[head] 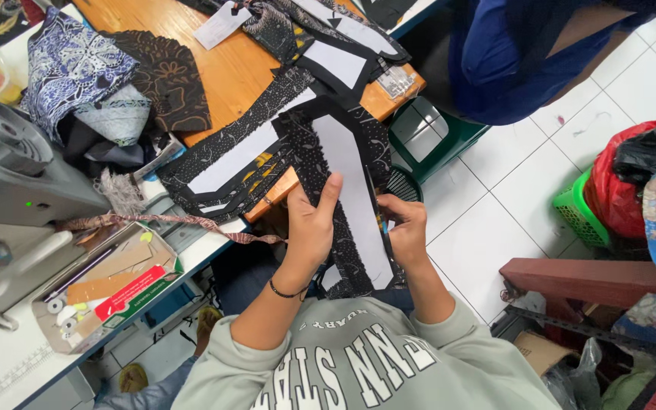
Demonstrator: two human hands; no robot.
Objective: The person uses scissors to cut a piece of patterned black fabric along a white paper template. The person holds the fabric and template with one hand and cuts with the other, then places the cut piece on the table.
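Note:
My left hand [309, 228], with a thin black band at the wrist, grips the left edge of a long black patterned fabric piece [347, 171] backed with a white lining; the thumb lies over its front. My right hand [405, 228] pinches the same piece at its right edge, where a thin dark blade with a small blue part [382, 222] shows between the fingers. What that tool is I cannot tell. The piece's lower end hangs over my lap and its upper end reaches the wooden table's corner.
Similar black-and-white cut pieces [241, 156] are stacked on the wooden table [229, 72]. A grey sewing machine [9, 167] and a box of small tools [104, 285] stand at left. A person in blue [510, 61] stands at top right, beside green baskets [580, 209] on the tiled floor.

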